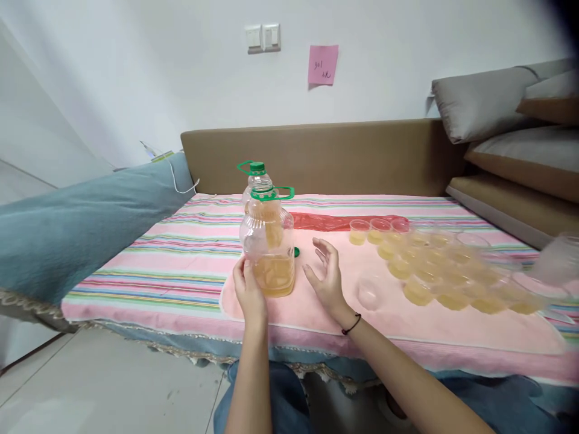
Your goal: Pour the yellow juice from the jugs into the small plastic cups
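An uncapped clear plastic jug (274,274) with a green handle ring stands upright on the bed, its lower part filled with pale yellow liquid. My left hand (248,295) is curved against the jug's lower left side, thumb toward me. Just right of the jug, my right hand (329,280) is open, fingers apart, holding nothing. A green cap (297,252) lies between the jug and that hand. Behind stands a second jug (257,173), capped and mostly hidden. An empty clear cup (370,293) sits right of my right hand.
Several clear cups of yellow liquid (425,274) stand grouped at the right. Blurred stacked cups (561,259) are at the far right. Behind lies a red plastic bag (344,222). Cushions (520,157) are piled at the right, and a blue armrest (99,211) borders the left.
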`<state>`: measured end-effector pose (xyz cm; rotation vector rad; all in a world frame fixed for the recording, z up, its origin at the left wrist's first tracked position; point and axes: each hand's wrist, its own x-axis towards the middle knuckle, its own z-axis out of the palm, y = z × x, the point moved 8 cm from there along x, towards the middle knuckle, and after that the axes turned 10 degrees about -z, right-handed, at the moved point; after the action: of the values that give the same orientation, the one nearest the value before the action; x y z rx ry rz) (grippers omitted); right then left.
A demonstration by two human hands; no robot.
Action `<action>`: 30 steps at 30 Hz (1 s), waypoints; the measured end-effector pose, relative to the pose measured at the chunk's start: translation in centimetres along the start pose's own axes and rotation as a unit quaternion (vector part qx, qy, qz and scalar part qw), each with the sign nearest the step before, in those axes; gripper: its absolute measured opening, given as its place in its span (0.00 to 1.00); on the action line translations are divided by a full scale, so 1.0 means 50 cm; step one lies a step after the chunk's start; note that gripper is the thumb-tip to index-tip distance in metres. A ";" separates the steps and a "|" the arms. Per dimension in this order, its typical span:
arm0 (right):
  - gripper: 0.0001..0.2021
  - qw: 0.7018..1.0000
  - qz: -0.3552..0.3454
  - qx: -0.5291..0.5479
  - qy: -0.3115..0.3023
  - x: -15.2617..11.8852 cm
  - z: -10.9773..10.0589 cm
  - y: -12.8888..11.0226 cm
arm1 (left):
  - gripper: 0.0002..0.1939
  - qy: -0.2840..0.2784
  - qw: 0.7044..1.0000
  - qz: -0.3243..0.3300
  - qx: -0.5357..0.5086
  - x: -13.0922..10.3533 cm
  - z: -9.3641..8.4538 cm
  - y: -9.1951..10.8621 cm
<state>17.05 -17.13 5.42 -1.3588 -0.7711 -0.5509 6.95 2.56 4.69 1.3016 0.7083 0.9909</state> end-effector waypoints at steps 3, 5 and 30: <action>0.36 0.998 0.014 0.040 -0.035 0.011 0.064 0.043 | 0.16 -0.008 1.000 -0.008 0.005 0.002 0.000 0.001; 0.43 0.996 0.015 0.070 -0.056 0.017 0.101 0.061 | 0.17 -0.010 1.000 -0.019 0.007 0.002 0.001 0.000; 0.46 0.982 -0.015 0.170 0.078 0.049 -0.080 -0.133 | 0.24 -0.163 0.980 -0.033 -0.107 -0.036 0.061 0.012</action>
<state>14.34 -21.85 11.47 -0.9790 -0.7206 -0.5153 8.74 -0.42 5.62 1.2047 0.3785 0.7524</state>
